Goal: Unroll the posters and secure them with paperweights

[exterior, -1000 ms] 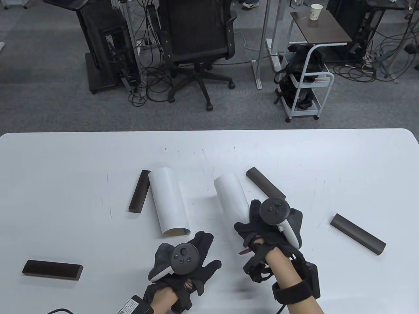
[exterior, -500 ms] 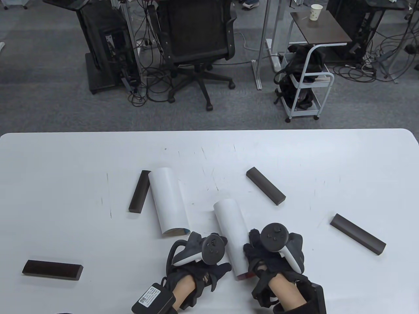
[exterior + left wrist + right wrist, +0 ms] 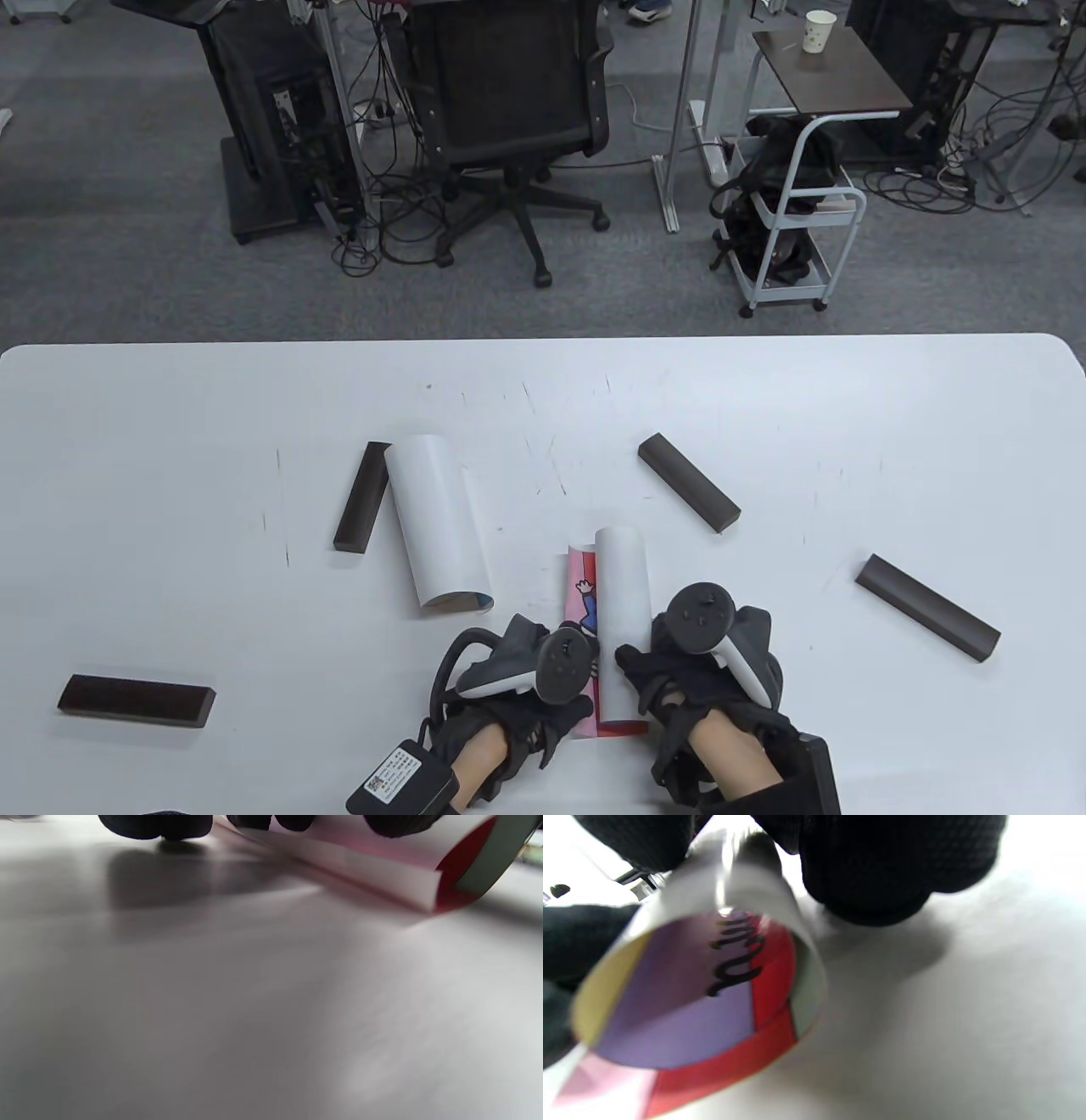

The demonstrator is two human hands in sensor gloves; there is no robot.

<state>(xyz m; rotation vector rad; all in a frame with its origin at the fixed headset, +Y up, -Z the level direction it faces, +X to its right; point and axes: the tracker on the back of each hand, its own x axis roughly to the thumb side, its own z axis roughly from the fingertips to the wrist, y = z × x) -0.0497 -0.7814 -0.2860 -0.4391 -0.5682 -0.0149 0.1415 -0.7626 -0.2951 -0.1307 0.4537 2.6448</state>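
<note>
A rolled poster (image 3: 622, 594) lies near the table's front edge, partly opened, with a pink printed strip (image 3: 582, 590) showing on its left. My left hand (image 3: 543, 671) presses on the opened left edge; its fingertips (image 3: 157, 825) rest on the paper (image 3: 360, 870). My right hand (image 3: 679, 662) holds the roll from the right; the roll's open end (image 3: 704, 993) shows purple and red print. A second rolled poster (image 3: 437, 522) lies to the left. Dark paperweight bars lie at the far left (image 3: 136, 700), beside the second roll (image 3: 362, 497), right of centre (image 3: 687, 482) and far right (image 3: 926, 607).
The white table (image 3: 848, 407) reaches to both sides of the view. Beyond its far edge stand an office chair (image 3: 509, 102), a small cart (image 3: 793, 229) and a side table with a paper cup (image 3: 819, 32).
My right hand pulled the roll toward the front edge. My left hand came onto its left edge, and the roll has opened a little, showing the pink print.
</note>
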